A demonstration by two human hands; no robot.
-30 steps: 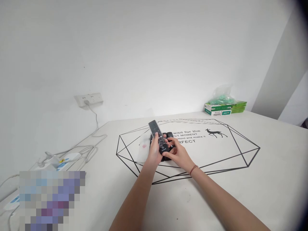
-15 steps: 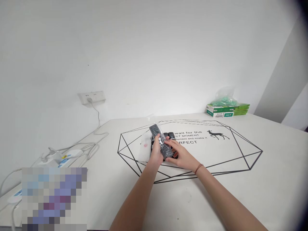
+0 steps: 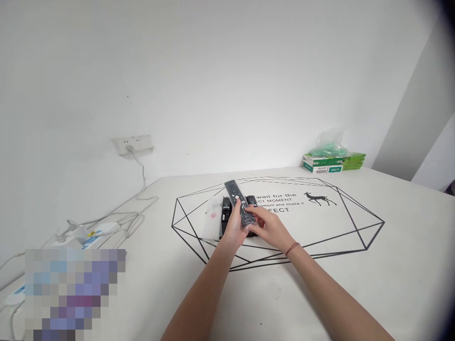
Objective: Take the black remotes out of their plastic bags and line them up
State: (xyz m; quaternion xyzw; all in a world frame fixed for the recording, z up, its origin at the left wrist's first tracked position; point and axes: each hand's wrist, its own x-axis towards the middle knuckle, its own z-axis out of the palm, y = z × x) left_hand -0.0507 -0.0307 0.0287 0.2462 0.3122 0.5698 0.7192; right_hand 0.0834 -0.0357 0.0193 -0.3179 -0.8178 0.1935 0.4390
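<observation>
A long black remote control [image 3: 232,191] in a clear plastic sleeve is tilted up over the table, held in both hands. My left hand [image 3: 234,228] wraps its near part from the left, thumb lying on the button face. From the right, my right hand [image 3: 273,229] pinches the lower end and the sleeve between thumb and fingers. Below, on the table, lie other black remotes [image 3: 226,208], partly covered by my hands and the held one. Left of them is a flat clear plastic bag [image 3: 210,225] with a red mark.
The white table [image 3: 320,293] carries a printed black geometric outline, lettering and a deer. Green and white boxes [image 3: 322,163] with a plastic bag [image 3: 330,142] on top stand at the back right. Cables and a power strip [image 3: 103,232] lie at left, below a wall socket [image 3: 135,143].
The remote has been turned over in my hands: small dense buttons showed before, and a darker face with fewer buttons shows now. Both hands stay on it.
</observation>
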